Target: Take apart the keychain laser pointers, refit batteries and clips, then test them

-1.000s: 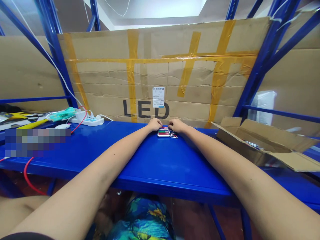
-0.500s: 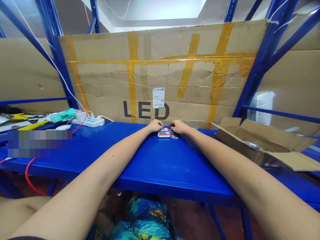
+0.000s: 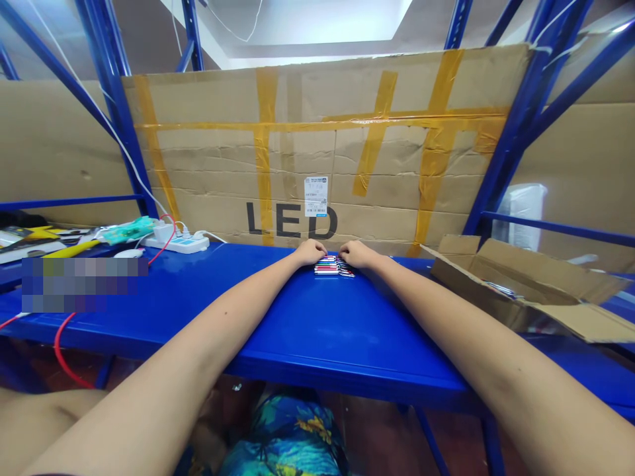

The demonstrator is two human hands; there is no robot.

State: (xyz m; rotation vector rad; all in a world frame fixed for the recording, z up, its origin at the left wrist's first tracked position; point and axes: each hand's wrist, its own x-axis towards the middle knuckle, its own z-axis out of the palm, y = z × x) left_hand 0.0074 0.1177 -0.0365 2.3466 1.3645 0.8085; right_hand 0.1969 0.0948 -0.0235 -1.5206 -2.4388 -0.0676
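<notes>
Several slim pens (image 3: 326, 270) with coloured and silvery parts lie side by side in a small stack on the blue table (image 3: 317, 324), clips toward the right. My left hand (image 3: 310, 252) is closed at the far left end of the stack, its fingertips pinched on a pen. Facing it, my right hand (image 3: 356, 254) is closed too, fingers bent down on the pens' right end at the far side. Only a small gap separates the two hands. The fingertips are small and partly hidden, so the exact grip is hard to see.
An open cardboard box (image 3: 516, 277) with some silvery pens stands at the right. On the left are a white power strip (image 3: 183, 244), a teal-wrapped item (image 3: 129, 229), a yellow-handled tool (image 3: 74, 249) and a red cable (image 3: 62, 350). A large taped cardboard sheet (image 3: 218, 172) stands behind the table.
The whole view has shifted very slightly. Both hands stay at the far side of the pens, with hardly any visible movement.
</notes>
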